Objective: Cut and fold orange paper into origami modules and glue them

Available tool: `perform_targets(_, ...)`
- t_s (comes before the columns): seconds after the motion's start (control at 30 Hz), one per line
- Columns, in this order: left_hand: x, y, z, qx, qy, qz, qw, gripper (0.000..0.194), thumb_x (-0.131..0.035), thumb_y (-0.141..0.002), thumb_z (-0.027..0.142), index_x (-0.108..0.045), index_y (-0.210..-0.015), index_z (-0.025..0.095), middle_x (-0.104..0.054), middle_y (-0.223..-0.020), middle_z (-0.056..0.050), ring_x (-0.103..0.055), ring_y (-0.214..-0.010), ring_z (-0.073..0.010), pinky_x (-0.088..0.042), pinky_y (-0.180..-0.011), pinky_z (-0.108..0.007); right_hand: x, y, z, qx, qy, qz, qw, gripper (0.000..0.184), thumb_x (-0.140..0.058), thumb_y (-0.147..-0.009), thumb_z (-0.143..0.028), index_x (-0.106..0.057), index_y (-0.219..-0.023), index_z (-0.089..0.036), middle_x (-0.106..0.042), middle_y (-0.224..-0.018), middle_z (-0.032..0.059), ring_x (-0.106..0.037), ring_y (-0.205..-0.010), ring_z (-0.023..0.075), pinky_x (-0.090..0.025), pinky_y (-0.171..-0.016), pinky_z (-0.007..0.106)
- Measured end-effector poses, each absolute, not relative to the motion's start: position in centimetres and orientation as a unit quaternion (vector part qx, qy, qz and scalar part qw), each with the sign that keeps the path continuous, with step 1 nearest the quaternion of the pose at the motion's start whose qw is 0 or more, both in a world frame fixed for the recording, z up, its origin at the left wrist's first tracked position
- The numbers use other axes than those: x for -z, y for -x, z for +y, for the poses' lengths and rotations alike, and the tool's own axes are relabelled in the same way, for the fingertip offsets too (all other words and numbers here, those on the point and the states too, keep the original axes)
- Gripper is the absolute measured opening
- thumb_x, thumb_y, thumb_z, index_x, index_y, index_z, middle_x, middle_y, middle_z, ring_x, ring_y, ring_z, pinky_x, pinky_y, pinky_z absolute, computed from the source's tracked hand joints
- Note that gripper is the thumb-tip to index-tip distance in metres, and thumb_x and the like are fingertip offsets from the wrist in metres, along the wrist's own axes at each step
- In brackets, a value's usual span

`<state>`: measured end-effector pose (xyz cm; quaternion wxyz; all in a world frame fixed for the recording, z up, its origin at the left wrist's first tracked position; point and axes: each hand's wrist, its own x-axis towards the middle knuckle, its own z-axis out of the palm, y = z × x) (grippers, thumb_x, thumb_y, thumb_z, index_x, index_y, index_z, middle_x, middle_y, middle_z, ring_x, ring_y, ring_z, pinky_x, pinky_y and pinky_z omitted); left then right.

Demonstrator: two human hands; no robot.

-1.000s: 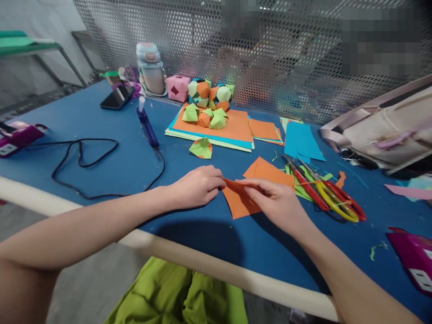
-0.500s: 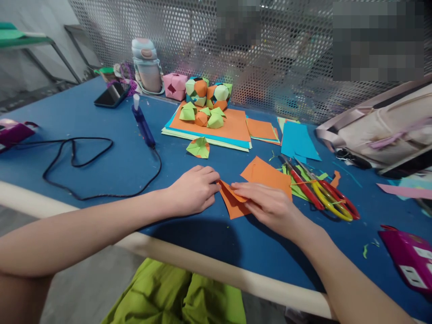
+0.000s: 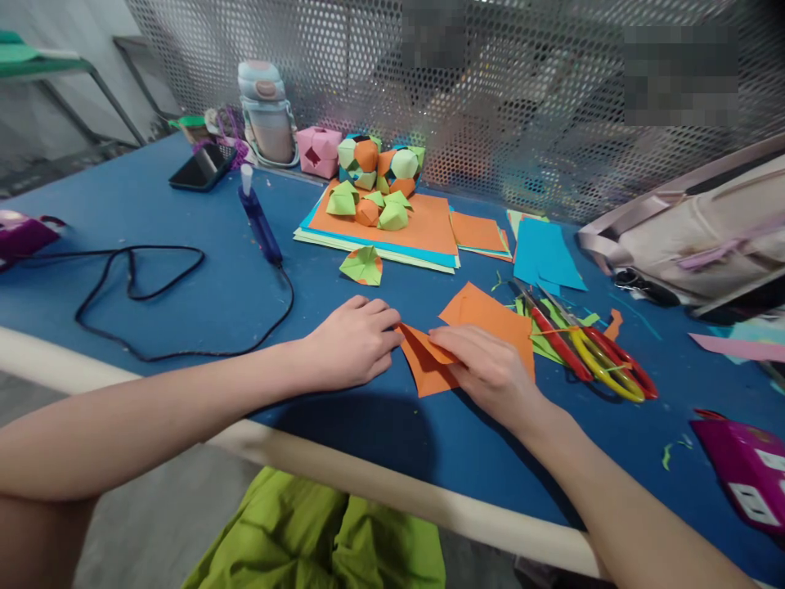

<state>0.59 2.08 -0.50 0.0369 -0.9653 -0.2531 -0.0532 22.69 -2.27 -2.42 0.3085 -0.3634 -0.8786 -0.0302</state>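
Observation:
An orange sheet of paper (image 3: 429, 376) lies on the blue table with one side partly folded over. My left hand (image 3: 356, 343) is closed at its left corner, the fingertips pinching the edge. My right hand (image 3: 491, 372) has its fingers together on the raised flap, the thumb side hidden beneath. Behind my right hand rests another orange paper square (image 3: 484, 311). A small green and orange folded paper piece (image 3: 363, 267) sits just beyond my left hand.
Red and yellow scissors (image 3: 589, 343) lie on green scraps at right. A glue gun (image 3: 261, 225) with its cord stands left. Paper stacks (image 3: 423, 225) carry folded shapes (image 3: 392, 214). A bottle (image 3: 268, 114), phone (image 3: 202, 168), bag (image 3: 705, 213) and purple case (image 3: 745, 466) surround them.
My right hand's fingers have shifted slightly on the flap, which stands a little more open. My left hand stays at the corner. The view has tilted slightly.

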Motion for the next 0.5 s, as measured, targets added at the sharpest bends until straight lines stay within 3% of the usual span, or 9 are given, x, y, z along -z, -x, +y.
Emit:
perform_targets(0.2,0.5,-0.5,2.2,0.058,0.966,-0.251,0.033,0.025,-0.044,-0.087,0.026,-0.066,-0.098,0.018,-0.062,-0.102,-0.007,-0.053,-0.098,-0.0218,-0.035,-0.078,-0.035,1.8,-23.3,-2.2,-0.010,0.302,-0.906,0.296,0.029,-0.040,-0.088,-0.001,-0.059,-0.108,-0.010,-0.065,-0.113,0.0192,-0.059,-0.110,0.0230,-0.053,-0.090,0.043)
perform_targets(0.5,0.2,-0.2,2.3,0.048,0.967,-0.250,0.031,0.026,-0.044,-0.088,0.027,-0.067,-0.097,0.020,-0.063,-0.103,-0.006,-0.052,-0.099,-0.0221,-0.036,-0.077,-0.035,1.2,-22.7,-2.6,-0.005,0.269,-0.927,0.262,0.022,-0.049,-0.087,-0.007,-0.065,-0.101,-0.010,-0.068,-0.108,0.0163,-0.061,-0.108,0.0243,-0.055,-0.090,0.041)
